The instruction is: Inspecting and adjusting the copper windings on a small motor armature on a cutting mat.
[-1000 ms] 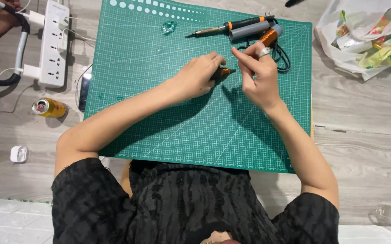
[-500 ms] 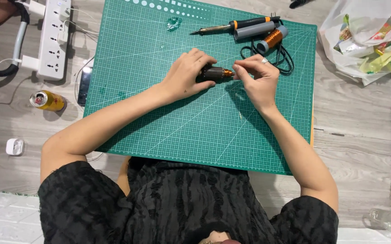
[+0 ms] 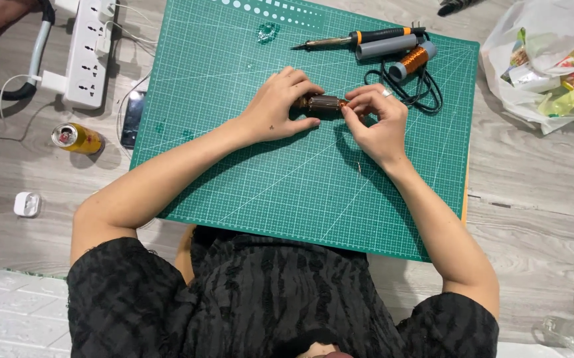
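mat [image 3: 247, 172], green and gridded, is lying under your work. your left hand [image 3: 277, 106] is clamping the small copper-wound motor armature [image 3: 322, 103] just above it, while your right hand [image 3: 376, 119] is pinching its right end with closed fingertips.

Yellow drink can [image 3: 77, 138] left of mat; white bag of colourful wrappers [image 3: 544, 63] top right.

Green cutting mat [image 3: 247, 179] with pale grid lines. Dark brown motor armature [image 3: 321, 103] with coppery windings. Orange-and-black soldering iron [image 3: 360, 38]. Grey tube [image 3: 386, 48]. Copper-coloured wire spool [image 3: 414, 59] beside black cord [image 3: 426, 93]. White power strip [image 3: 88, 56]. Yellow can [image 3: 78, 138]. White plastic bag [image 3: 545, 59] with colourful wrappers.
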